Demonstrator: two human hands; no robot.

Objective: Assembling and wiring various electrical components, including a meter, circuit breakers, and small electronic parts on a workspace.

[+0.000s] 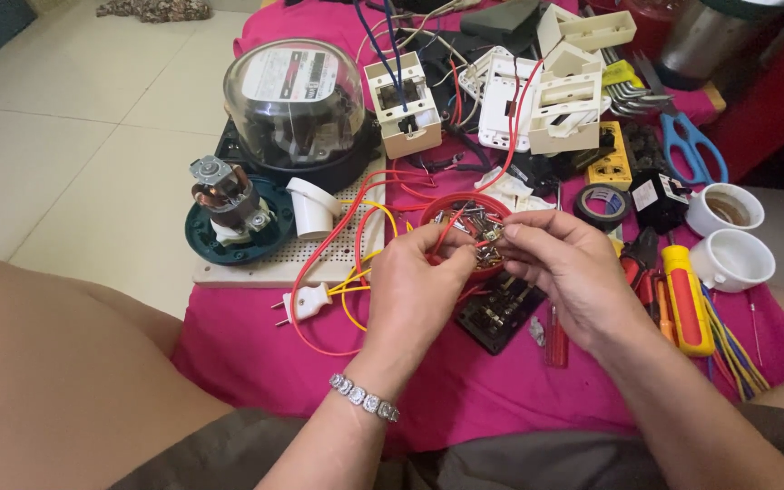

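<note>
At the lower middle of the frame, the left hand (410, 290), wearing a silver link bracelet (364, 397), and the right hand (566, 272) meet over a magenta cloth (256, 349). Fingers of both are pinched together on a thin red wire (454, 222) and what seems a small metal connector (490, 234), too small to tell surely. Just behind sits a round red bowl of metal screws (465, 210). Farther, at upper left, stands a glass-domed electricity meter (294, 100); white plastic switch housings (537, 100) lie at upper middle.

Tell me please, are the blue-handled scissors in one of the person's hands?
No, the blue-handled scissors lie on the pink cloth, far from both hands.
</note>
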